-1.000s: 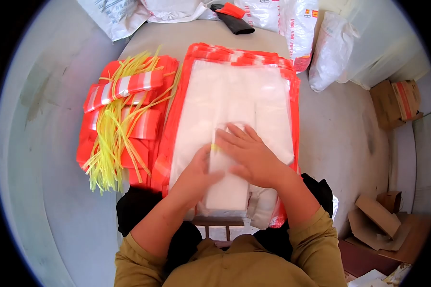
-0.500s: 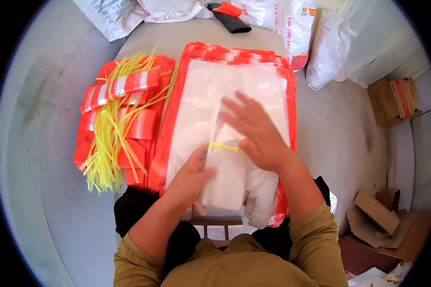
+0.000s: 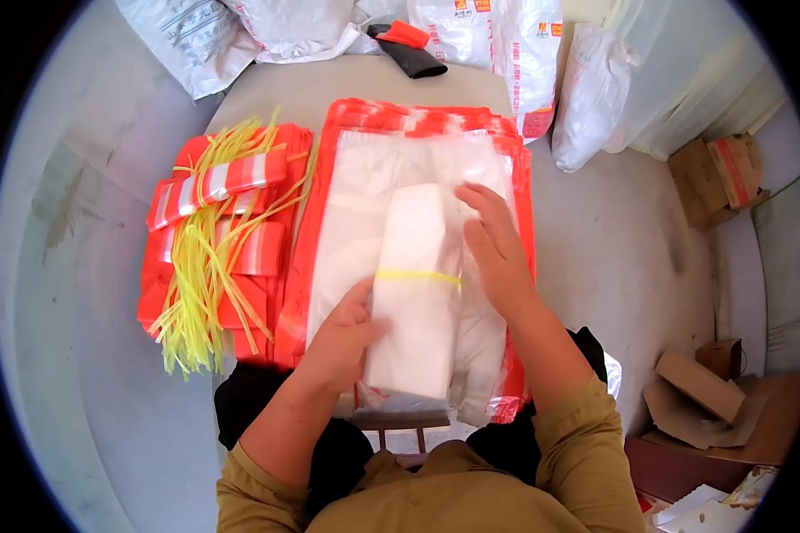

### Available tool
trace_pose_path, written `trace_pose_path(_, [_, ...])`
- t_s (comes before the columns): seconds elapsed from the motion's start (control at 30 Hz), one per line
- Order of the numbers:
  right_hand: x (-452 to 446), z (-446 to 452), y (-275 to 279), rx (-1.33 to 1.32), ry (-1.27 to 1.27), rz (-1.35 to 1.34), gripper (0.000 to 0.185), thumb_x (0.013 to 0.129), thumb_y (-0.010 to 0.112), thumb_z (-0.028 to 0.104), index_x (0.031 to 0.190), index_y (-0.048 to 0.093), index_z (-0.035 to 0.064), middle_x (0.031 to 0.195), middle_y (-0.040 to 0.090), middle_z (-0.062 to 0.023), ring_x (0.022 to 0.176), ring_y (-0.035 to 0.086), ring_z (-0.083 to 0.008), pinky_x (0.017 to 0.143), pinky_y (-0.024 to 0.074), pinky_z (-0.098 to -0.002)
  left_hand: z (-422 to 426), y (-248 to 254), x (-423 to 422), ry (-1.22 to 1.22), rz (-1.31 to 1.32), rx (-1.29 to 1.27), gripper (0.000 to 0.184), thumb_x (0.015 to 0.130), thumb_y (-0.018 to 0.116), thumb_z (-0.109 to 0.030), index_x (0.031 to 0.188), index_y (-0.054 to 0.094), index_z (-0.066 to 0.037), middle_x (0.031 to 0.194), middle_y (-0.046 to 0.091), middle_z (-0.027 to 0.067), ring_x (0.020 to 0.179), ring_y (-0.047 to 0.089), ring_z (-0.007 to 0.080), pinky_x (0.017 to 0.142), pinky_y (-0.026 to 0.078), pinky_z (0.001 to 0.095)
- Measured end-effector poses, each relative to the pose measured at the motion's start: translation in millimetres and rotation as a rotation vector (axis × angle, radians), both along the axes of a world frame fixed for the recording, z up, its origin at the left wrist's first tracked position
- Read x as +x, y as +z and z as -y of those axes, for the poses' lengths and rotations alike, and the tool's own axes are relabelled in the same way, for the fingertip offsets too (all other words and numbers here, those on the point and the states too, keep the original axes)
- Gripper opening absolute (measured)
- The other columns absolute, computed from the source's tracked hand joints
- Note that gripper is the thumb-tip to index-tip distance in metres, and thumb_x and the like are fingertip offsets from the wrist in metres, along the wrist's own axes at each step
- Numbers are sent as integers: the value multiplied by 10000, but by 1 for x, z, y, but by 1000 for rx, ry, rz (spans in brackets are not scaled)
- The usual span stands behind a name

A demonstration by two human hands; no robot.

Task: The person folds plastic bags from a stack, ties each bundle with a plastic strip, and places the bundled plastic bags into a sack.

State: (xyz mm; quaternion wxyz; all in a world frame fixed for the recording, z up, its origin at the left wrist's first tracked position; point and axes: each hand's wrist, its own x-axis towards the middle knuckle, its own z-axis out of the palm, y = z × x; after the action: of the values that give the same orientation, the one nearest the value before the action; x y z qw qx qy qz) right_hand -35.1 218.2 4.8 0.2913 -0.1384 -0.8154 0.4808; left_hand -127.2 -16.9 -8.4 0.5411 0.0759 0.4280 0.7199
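Observation:
A folded white bundle of plastic bags (image 3: 413, 338) lies lengthwise before me, with a yellow tie (image 3: 418, 276) round its middle. At its left edge, my left hand (image 3: 338, 342) grips the side, fingers curled in and thumb near the top. Beside its upper right edge is my right hand (image 3: 500, 253), open with fingers apart and slightly bent, holding nothing. Under the bundle spreads a stack of clear-and-red plastic bags (image 3: 347, 204), red along the borders.
To the left, folded red bags (image 3: 160, 275) carry a heap of yellow ties (image 3: 196, 293). White sacks (image 3: 293, 31) and a black-and-red item (image 3: 409, 53) are at the back. Cardboard boxes (image 3: 711, 182) stand far right, with an opened carton (image 3: 698, 400) lower right.
The bundle's upper part now lies extended beyond the yellow tie. My right hand has moved from over the bundle to its right side; my left hand stays at the left edge.

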Motion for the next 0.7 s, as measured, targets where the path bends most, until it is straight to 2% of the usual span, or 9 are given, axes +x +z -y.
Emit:
trace_pose_path(0.1, [36, 4, 1, -395, -78, 219, 592, 1016, 646, 110, 1571, 447, 69, 1508, 502, -160, 1385, 501, -265, 1104, 454, -366, -4, 6, 4, 37, 40, 72, 714, 948, 504, 94, 1625, 308, -24, 1497, 564, 170, 1341, 592, 248, 1146, 478, 393])
trace_pose_path(0.2, [68, 38, 8, -744, -54, 323, 774, 978, 665, 26, 1654, 292, 81, 1561, 451, -168, 1393, 488, -248, 1113, 454, -355, -12, 3, 16, 47, 25, 79, 722, 967, 535, 89, 1629, 277, -33, 1461, 598, 133, 1318, 616, 231, 1135, 491, 401])
trace_pose_path(0.3, [89, 65, -10, -853, 13, 159, 871, 965, 662, -7, 1691, 192, 94, 1602, 417, -168, 1429, 460, -255, 1152, 430, -358, -13, -5, 31, -115, -132, -59, 732, 978, 562, 59, 1633, 252, -39, 1444, 602, 130, 1301, 620, 222, 1123, 488, 386])
trace_pose_path(0.4, [107, 65, -18, -879, -14, 106, 891, 928, 672, -56, 1689, 227, 78, 1639, 395, -159, 1454, 447, -246, 1177, 408, -354, -12, 0, 37, -246, -395, -91, 670, 984, 599, 21, 1600, 342, -33, 1441, 605, 124, 1283, 623, 213, 1096, 492, 367])
trace_pose_path(0.5, [135, 50, 1, -922, -67, 69, 873, 901, 679, -82, 1668, 286, 58, 1613, 451, -132, 1434, 481, -229, 1166, 423, -354, -4, -10, 28, -211, -783, -25, 614, 966, 679, -64, 1536, 458, -15, 1436, 609, 121, 1260, 630, 209, 1076, 501, 373])
trace_pose_path(0.53, [149, 39, 9, -941, -86, 53, 867, 892, 681, -91, 1661, 307, 53, 1602, 473, -122, 1426, 493, -223, 1161, 430, -355, -3, -9, 18, -171, -1298, -65, 613, 960, 705, -189, 1512, 513, -5, 1506, 579, 159, 1365, 589, 289, 1130, 460, 448])
trace_pose_path(0.63, [208, 2, 15, -889, -149, -151, 863, 866, 716, -70, 1642, 373, 89, 1577, 514, -102, 1398, 531, -209, 1156, 455, -362, -15, 6, 13, -4, -1968, -193, 724, 935, 711, -299, 1556, 475, -11, 1605, 493, 191, 1503, 459, 372, 1213, 360, 528])
trace_pose_path(0.67, [230, -10, 16, -864, -163, -216, 866, 864, 722, -63, 1642, 373, 91, 1576, 516, -103, 1387, 545, -213, 1153, 463, -365, -18, 5, 13, -66, -1925, -254, 780, 918, 698, -310, 1595, 433, -28, 1682, 392, 186, 1582, 314, 401, 1265, 260, 564])
trace_pose_path(0.7, [254, -20, 17, -839, -182, -279, 868, 862, 728, -57, 1641, 374, 92, 1575, 518, -105, 1377, 559, -217, 1150, 471, -368, -21, 0, 12, -122, -1958, -337, 791, 913, 711, -311, 1601, 428, -41, 1686, 384, 183, 1584, 309, 397, 1266, 256, 568])
